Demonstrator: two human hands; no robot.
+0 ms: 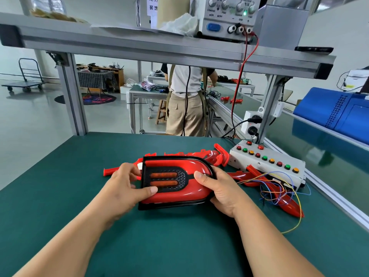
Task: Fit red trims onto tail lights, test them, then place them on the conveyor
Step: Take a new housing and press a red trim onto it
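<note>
A red tail light [175, 193] with a black rim and two orange bars in a dark mesh panel is held just above the green table [179, 236], face up. My left hand [127, 188] grips its left end, thumb laid on the red lens below the bars. My right hand [217, 190] grips the rounded right end, thumb on top. Several loose red trims [219, 156] lie behind the light, and more red trims [283, 198] lie to its right, tangled with coloured wires [279, 188].
A white test box [267, 162] with red, green and yellow buttons sits at the right. The conveyor [319, 140] runs along the right edge, a blue case [339, 114] beyond it. A power supply [229, 17] stands on the shelf above. A person stands behind the bench.
</note>
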